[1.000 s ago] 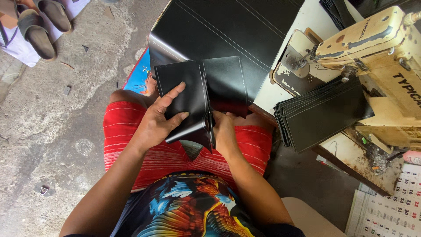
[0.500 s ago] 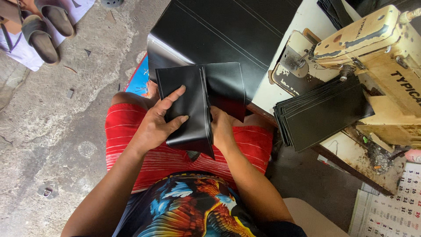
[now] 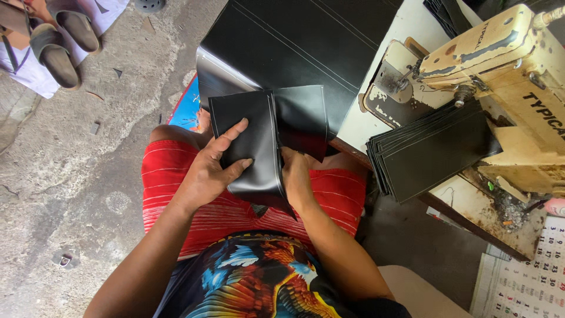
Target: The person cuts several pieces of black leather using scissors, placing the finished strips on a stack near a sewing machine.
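Note:
A folded piece of black leather-like sheet [image 3: 259,135] rests over my lap, above red striped shorts [image 3: 176,176]. My left hand [image 3: 215,168] lies flat on its left flap, fingers spread and thumb pressing the lower part. Partly tucked under the fold, my right hand [image 3: 297,174] grips the sheet's lower right edge. The right flap [image 3: 303,118] stands up behind the fold.
A large black sheet [image 3: 306,41] hangs off the table in front. A stack of cut black panels [image 3: 435,153] lies beside a worn cream sewing machine [image 3: 500,65]. Sandals [image 3: 53,41] sit on the concrete floor at far left. A calendar [image 3: 529,277] lies at lower right.
The left flap has been folded further over, and the piece sits slightly lower on my lap. Both hands keep their hold.

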